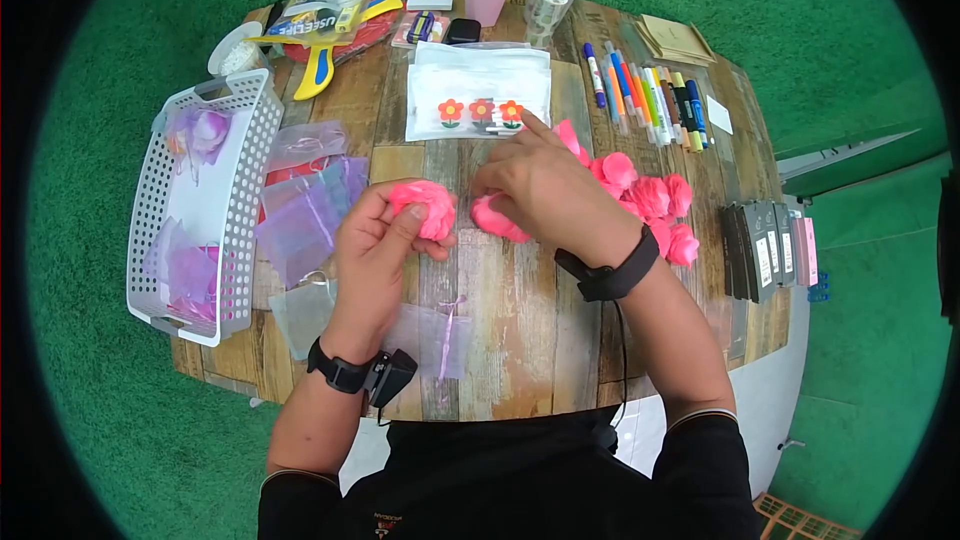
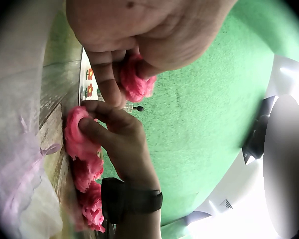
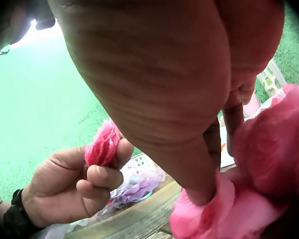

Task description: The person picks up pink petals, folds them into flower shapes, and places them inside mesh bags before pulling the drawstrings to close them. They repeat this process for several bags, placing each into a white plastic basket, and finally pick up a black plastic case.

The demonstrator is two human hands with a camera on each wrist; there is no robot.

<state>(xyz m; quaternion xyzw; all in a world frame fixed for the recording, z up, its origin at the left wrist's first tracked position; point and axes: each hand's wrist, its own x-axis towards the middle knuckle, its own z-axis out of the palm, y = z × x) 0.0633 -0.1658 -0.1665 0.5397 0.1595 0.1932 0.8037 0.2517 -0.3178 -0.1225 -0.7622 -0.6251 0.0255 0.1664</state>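
Purple pouches [image 1: 190, 270] in white basket [image 1: 245, 190]

Readable print: one partial word on a package at the table's far edge.

Showing in the head view, in dark capitals on the yellow-and-clear blister package [image 1: 318, 20] lying at the far left of the wooden table [image 1: 520, 340]: something like "USEELIFE", letters too small to be certain. Appearing on the black cards [image 1: 757, 250] at the right edge: white label patches, print too small to read. Showing on the dark shirt [image 1: 385, 520] at the bottom: a small logo, illegible. Bearing no words, only three printed orange flowers: the white zip pouch [image 1: 478, 90]. Offering no legible text: both wrist views.
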